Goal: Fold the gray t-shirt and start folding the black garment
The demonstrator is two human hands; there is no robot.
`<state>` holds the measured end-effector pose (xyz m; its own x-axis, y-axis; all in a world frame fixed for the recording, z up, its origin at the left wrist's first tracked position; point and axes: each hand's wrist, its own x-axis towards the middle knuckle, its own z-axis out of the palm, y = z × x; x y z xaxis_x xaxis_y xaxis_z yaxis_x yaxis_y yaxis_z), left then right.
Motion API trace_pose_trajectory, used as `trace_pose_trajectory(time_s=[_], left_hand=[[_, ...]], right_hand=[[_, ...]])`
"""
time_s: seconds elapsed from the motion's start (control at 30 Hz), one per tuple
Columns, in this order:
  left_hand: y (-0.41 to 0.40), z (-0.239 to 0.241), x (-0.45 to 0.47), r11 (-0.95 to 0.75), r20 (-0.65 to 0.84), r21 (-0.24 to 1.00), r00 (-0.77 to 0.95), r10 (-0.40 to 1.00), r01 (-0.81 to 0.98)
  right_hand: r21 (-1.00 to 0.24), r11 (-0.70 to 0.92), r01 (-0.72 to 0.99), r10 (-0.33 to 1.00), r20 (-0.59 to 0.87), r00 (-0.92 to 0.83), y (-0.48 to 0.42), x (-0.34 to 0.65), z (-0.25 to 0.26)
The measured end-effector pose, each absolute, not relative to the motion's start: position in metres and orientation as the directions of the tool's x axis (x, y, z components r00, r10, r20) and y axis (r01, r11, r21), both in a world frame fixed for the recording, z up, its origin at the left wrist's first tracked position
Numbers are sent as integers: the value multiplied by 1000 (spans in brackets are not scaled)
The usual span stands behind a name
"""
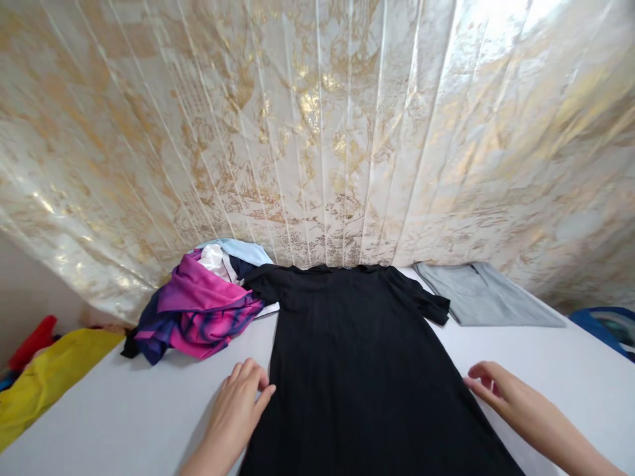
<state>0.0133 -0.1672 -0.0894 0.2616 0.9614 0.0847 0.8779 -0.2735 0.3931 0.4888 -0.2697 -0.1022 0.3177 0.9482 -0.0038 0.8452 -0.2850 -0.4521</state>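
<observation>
A black short-sleeved garment (354, 370), long like a dress, lies spread out on the white table, its collar toward the patterned sheet at the back. Beside its left edge is my left hand (239, 406), back up, fingers loosely bent and the thumb apart, touching or just next to the cloth. At the opposite edge my right hand (503, 390) has its fingers curled, with a gap between them and the thumb. Its thumb tip meets the garment's side; no cloth shows between the fingers. The garment's lower end runs out of view.
A heap of pink and purple clothes (208, 304) lies at the back left, touching the black sleeve. Folded grey cloth (489, 294) rests at the back right. Yellow cloth (64, 370) is left of the white table (133, 416); a blue item (602, 327) is at far right.
</observation>
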Motion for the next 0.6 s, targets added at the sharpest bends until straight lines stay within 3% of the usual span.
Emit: trace_pose_trajectory(time_s=[0.07, 0.17, 0.33, 0.43, 0.6], left_hand=[[-169, -90, 18, -286, 109, 453, 266, 958, 845], [-170, -92, 23, -218, 98, 645, 203, 974, 733], [-171, -105, 20, 6, -91, 922, 201, 975, 387], [-170, -112, 15, 73, -152, 945, 230, 961, 319], [-178, -104, 6, 18, -130, 870, 195, 972, 493]], right_hand=[[-442, -284, 851, 951, -13, 310, -280, 481, -108], [-471, -262, 842, 951, 25, 309, -285, 468, -110], [-732, -299, 612, 934, -94, 345, -286, 459, -96], [-826, -339, 450, 927, -213, 309, -289, 459, -90], [-831, -384, 403, 921, -313, 232, -293, 464, -96]])
